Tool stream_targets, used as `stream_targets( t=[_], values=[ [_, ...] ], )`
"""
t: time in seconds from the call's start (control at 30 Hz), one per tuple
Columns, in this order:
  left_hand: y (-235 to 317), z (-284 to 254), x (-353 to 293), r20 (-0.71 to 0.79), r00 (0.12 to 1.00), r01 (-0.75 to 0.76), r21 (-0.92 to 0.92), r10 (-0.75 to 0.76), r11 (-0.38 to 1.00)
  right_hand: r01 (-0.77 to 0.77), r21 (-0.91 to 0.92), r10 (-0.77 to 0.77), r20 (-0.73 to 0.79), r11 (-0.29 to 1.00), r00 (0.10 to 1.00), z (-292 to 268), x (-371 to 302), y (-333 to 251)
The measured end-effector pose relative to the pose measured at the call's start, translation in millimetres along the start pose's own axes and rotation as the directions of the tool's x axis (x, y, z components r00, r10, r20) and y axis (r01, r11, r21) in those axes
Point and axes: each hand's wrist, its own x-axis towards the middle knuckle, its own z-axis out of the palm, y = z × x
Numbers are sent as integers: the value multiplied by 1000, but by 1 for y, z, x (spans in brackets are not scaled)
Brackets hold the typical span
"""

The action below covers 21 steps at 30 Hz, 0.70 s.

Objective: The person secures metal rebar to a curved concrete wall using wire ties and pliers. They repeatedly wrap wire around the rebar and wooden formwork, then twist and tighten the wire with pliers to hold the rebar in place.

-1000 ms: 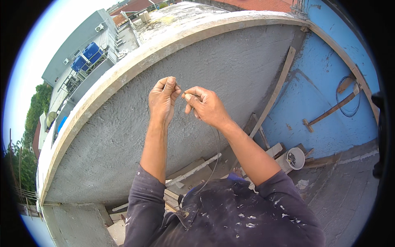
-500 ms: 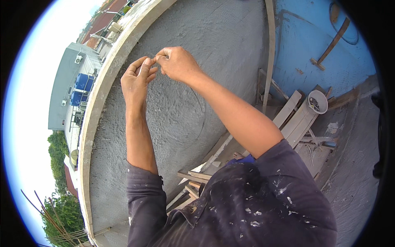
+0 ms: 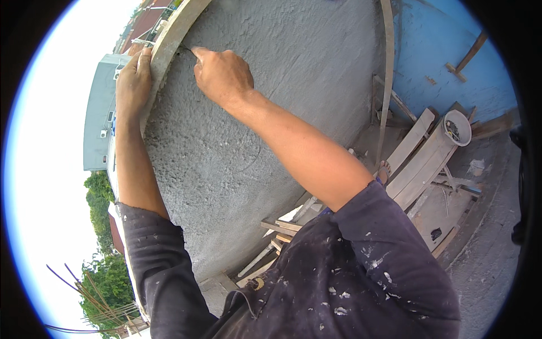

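My left hand (image 3: 134, 85) is at the pale edge board (image 3: 169, 45) along the rim of the grey plastered wall (image 3: 226, 127). Its thumb lies on the near side and its fingers go over the far side, partly hidden. To the right of it, my right hand (image 3: 224, 78) is closed, knuckles up, the index finger toward the board. From that fingertip a thin dark wire (image 3: 187, 48) runs to the board's edge; it could also be string. A loose curve of the same dark line hangs against the wet-looking plaster below my right forearm.
At right, a pale bucket (image 3: 456, 129) stands on plank scaffolding (image 3: 420, 169) by a blue wall (image 3: 435, 62). A long pale strip (image 3: 387, 85) leans there. Loose timber (image 3: 279, 231) lies below. Beyond the board are a drop, trees (image 3: 107, 282) and bare rods (image 3: 84, 291).
My hands were together in front of the plaster, fingertips touching. They have moved apart and up-left; the left has reached the edge board, and the right has come close to it.
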Motion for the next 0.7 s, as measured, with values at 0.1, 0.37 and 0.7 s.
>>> stream_targets(
  t=[0.1,0.37,0.7],
  values=[
    [0,-2,-4,-163,984,-77,-1,76,997,16,46,-15,-24,999,1000,9,-8,3],
    [54,47,-99,-489,860,-298,-253,145,920,144,260,-86,-220,955,972,7,-28,5],
    [43,103,-85,352,915,314,-928,-197,-201,-296,427,169,309,855,936,-44,-39,8]
  ],
)
